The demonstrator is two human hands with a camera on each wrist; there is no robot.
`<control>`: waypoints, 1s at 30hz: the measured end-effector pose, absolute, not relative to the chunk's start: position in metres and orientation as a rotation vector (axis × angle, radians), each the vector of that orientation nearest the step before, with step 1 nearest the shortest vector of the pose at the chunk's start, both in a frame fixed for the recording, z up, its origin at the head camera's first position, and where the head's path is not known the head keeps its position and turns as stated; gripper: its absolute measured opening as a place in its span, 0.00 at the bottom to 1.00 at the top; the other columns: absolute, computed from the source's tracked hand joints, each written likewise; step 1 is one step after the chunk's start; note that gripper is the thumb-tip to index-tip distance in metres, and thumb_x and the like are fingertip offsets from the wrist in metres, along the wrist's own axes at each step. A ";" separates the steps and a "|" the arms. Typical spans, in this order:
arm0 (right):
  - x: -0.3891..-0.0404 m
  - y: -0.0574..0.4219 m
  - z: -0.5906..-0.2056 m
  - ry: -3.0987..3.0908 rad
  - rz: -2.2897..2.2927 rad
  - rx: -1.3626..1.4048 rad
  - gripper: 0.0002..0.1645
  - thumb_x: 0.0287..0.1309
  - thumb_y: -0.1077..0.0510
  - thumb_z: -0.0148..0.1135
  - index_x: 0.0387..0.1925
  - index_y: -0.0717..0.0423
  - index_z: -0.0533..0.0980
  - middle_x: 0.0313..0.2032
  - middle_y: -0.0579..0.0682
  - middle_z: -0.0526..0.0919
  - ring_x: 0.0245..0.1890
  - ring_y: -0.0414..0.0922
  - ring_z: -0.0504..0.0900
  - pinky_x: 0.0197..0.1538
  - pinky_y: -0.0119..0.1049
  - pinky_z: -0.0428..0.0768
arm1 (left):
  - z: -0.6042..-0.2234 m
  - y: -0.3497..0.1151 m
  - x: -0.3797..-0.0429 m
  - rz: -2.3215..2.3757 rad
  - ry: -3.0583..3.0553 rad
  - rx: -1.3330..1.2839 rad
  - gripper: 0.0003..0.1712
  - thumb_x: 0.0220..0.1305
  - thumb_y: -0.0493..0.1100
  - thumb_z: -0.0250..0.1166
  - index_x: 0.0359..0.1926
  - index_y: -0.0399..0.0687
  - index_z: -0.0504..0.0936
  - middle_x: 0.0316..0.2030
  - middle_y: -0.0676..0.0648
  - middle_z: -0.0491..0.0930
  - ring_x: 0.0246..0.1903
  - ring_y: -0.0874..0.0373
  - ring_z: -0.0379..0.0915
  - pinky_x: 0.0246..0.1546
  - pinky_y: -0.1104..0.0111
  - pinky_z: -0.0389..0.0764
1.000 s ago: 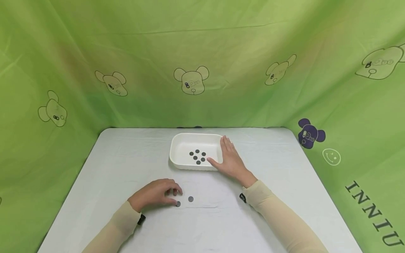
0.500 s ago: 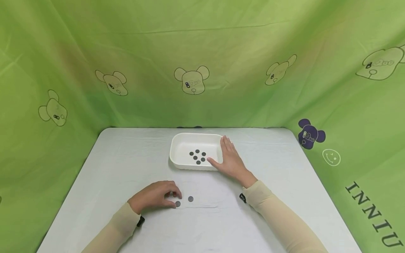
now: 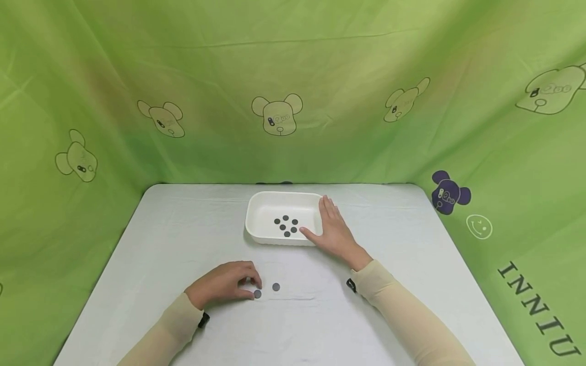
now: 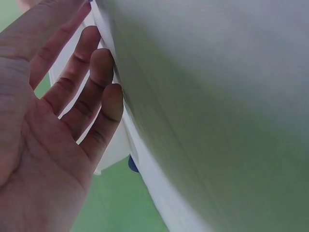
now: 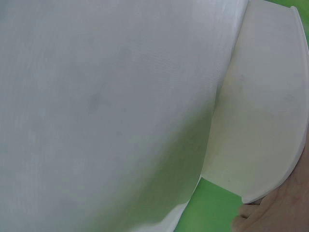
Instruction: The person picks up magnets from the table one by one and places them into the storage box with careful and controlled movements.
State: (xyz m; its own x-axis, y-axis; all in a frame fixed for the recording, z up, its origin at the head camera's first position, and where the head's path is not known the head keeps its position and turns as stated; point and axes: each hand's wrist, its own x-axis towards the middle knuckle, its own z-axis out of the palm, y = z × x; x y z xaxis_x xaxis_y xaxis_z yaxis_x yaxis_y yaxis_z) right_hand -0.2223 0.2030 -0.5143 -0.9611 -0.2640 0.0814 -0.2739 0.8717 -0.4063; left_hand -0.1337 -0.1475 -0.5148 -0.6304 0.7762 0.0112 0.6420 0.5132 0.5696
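On the white-covered table [image 3: 192,213] stands a white rectangular tray [image 3: 261,241], with several small dark grey round discs [image 3: 282,227] lying flat inside it. My right hand [image 3: 338,234] rests against the tray's right end, fingers straight along the rim and thumb over the front edge. Nearer to me, my left hand [image 3: 224,282] is low over the table, its fingers loosely bent. The left thumb tip is at the edge of one loose disc [image 3: 258,294], and the index fingertip is just beyond it. A second loose disc [image 3: 276,287] lies to the right, apart from the hand.
Green fabric [image 3: 220,66] printed with bear heads hangs behind the table and along both sides. A black band [image 3: 204,319] shows at the left wrist and another black piece [image 3: 351,285] at the right sleeve.
My left hand has shifted very slightly at the nearer loose disc, its fingers a little lower. The right hand, the tray and the discs look the same.
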 end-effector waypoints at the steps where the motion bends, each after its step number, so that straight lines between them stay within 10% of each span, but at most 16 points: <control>1: -0.222 0.203 -0.514 -3.012 0.664 0.436 0.71 0.69 0.23 0.57 0.85 0.68 0.39 0.86 0.63 0.37 0.86 0.58 0.38 0.87 0.49 0.40 | -0.515 -0.148 -0.134 0.792 2.513 1.206 0.11 0.61 0.43 0.81 0.43 0.60 0.90 0.41 0.61 0.82 0.37 0.64 0.76 0.41 0.74 0.79; 30: -0.220 0.202 -0.512 -3.003 0.671 0.444 0.70 0.69 0.24 0.58 0.85 0.69 0.40 0.86 0.63 0.37 0.86 0.60 0.41 0.87 0.49 0.41 | -0.514 -0.139 -0.129 0.696 2.549 1.202 0.13 0.59 0.39 0.79 0.36 0.61 0.83 0.33 0.61 0.78 0.33 0.69 0.68 0.38 0.75 0.73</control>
